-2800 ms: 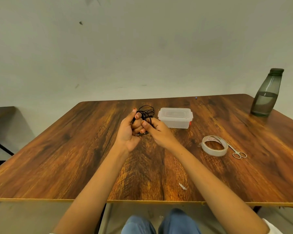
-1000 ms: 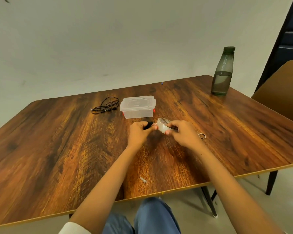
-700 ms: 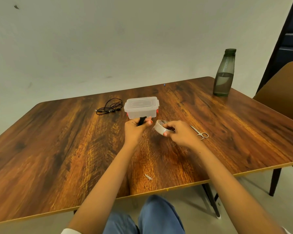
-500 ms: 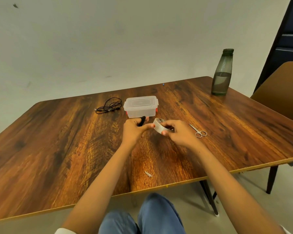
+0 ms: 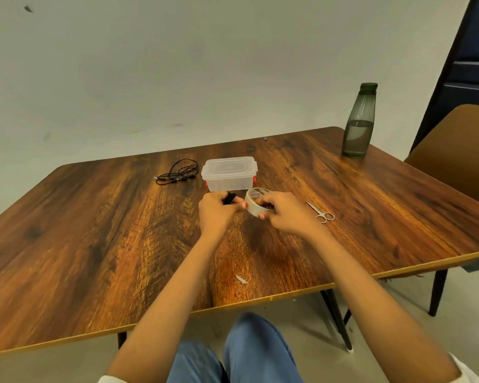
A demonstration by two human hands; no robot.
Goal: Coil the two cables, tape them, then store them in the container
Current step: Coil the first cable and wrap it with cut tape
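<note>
Head view: left hand [image 5: 215, 210] fisted around coiled black cable [image 5: 229, 198], right hand [image 5: 284, 214] pinching tape roll [image 5: 256, 202] just beside it; second cable [image 5: 177, 175] loose beyond, left of lidded container [image 5: 229, 174]. Best to keep coil clamped tight, peel tape end free, then reach scissors [image 5: 320, 213] right of right hand.

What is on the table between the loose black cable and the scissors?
In the head view: the lidded clear container, and nearer, both hands with the tape roll.

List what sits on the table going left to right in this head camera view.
loose black cable → clear lidded container → tape roll held by the right hand → scissors → green bottle.
</note>
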